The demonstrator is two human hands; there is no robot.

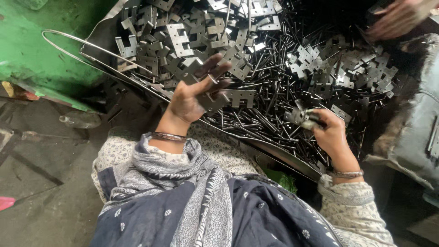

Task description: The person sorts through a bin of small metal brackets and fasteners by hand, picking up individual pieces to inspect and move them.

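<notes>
My left hand (194,93) is raised over a heap of flat, notched grey metal plates (183,41), its fingers pinching one plate (228,98) together with what looks like a thin pin. My right hand (331,132) grips a small bundle of metal plates (304,118) just above a dark pile of thin metal pins (270,87). Both wrists wear thin bangles. The plates and pins lie mixed in a wide metal pan (274,153) in front of my lap.
A green machine body (41,50) stands at the left, with a bent wire handle (77,48) beside the pan. Another person's hand (398,18) is blurred at the top right, with a grey sleeve (420,132) at the right edge. Dark floor lies at the left.
</notes>
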